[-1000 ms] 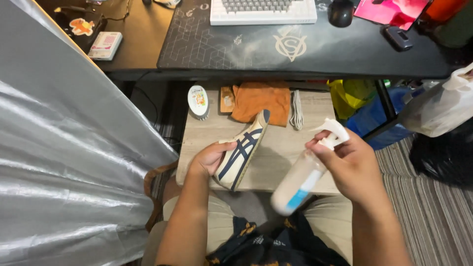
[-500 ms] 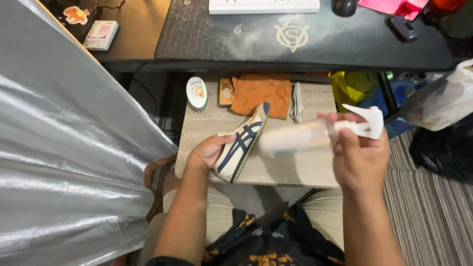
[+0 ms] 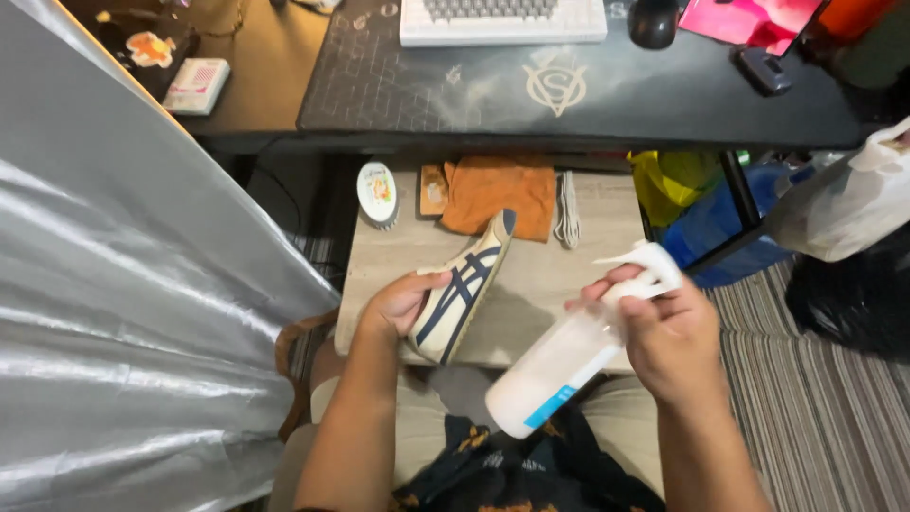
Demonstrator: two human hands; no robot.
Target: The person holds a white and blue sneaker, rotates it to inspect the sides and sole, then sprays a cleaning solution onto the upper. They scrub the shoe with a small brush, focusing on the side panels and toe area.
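Spraying step, judged underway; low wooden table (image 3: 607,256) beyond the fingers; cream sneaker (image 3: 462,287) gripped sideways in left hand (image 3: 398,305); white spray bottle (image 3: 569,365) clasped in right hand (image 3: 671,337) — nozzle tilted away; needed next — nozzle turned shoeward.

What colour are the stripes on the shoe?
The stripes on the shoe are dark navy blue against a cream upper, as the head view shows; the left hand holds it.

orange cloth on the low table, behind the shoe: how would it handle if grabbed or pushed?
The orange cloth lies rumpled with soft folds, so probably floppy; it would likely drape from a pinch. It looks thin, so likely light. Pushed across the wooden table, it would probably bunch up rather than slide whole.
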